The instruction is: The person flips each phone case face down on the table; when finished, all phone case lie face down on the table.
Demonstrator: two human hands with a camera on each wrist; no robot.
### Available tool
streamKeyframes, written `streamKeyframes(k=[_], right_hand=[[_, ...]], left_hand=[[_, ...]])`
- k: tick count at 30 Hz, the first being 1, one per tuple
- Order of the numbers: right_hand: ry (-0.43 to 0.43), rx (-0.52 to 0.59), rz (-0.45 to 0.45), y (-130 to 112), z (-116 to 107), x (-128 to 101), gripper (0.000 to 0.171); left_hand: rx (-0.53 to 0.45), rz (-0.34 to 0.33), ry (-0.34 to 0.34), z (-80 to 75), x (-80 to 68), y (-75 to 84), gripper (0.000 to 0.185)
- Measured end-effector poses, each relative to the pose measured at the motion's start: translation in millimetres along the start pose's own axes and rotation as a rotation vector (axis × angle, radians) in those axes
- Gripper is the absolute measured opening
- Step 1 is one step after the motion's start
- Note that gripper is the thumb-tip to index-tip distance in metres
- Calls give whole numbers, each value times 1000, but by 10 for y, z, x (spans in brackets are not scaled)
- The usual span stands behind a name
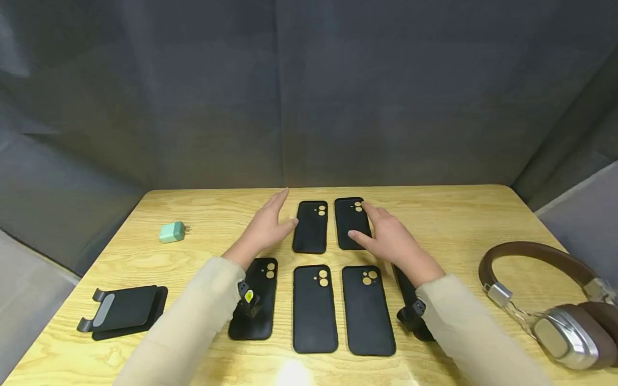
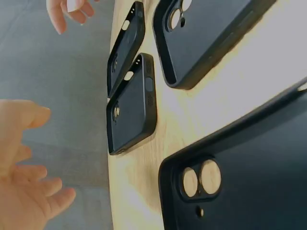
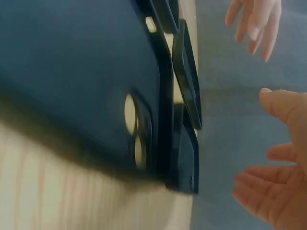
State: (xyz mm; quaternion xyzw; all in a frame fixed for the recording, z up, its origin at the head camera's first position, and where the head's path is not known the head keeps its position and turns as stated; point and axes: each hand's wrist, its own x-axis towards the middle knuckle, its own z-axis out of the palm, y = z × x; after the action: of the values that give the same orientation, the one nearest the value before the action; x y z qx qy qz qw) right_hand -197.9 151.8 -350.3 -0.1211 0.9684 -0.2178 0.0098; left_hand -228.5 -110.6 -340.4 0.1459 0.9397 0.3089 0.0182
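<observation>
Several black phone cases lie on the wooden table in two rows. My left hand (image 1: 265, 228), fingers extended and thumb apart, holds nothing beside the back-left phone case (image 1: 310, 230). My right hand (image 1: 390, 237), also spread and with nothing in it, is over the right side of the back-right phone case (image 1: 348, 222). Both hands look raised off the table in the wrist views. Nearer me lie the front-middle phone cases (image 1: 315, 313) (image 1: 369, 313). My left wrist partly covers the front-left phone case (image 1: 263, 316); my right forearm hides most of the front-right phone case (image 1: 404, 281).
On the left are a mint-green charger plug (image 1: 172, 232) and a black folding stand (image 1: 126, 310). Brown and silver headphones (image 1: 567, 327) lie at the right edge. A dark cloth (image 1: 309, 96) hangs behind the table's back edge.
</observation>
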Motion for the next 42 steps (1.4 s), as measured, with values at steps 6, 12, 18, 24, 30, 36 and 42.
streamKeyframes(k=[6,12,18,24,30,36,42], right_hand=[[-1,81,-18,-132,172,150,73],[5,214,29,-249,334,267,69],[-27,320,113,-303,481,357,67],[-23,316,158,-349,587,381,62],[-33,296,173,-377,659,394,58],[-48,309,207,-407,716,402,58],[-79,295,210,-448,749,406,53]], left_hand=[[-82,-44,8,76,147,-20,71],[-263,-145,38,203,241,-85,63],[-336,-200,42,318,286,-146,60],[-348,-249,19,412,293,-172,55],[-364,-277,17,466,273,-172,55],[-367,-292,20,504,275,-194,56],[-348,-295,12,543,269,-236,55]])
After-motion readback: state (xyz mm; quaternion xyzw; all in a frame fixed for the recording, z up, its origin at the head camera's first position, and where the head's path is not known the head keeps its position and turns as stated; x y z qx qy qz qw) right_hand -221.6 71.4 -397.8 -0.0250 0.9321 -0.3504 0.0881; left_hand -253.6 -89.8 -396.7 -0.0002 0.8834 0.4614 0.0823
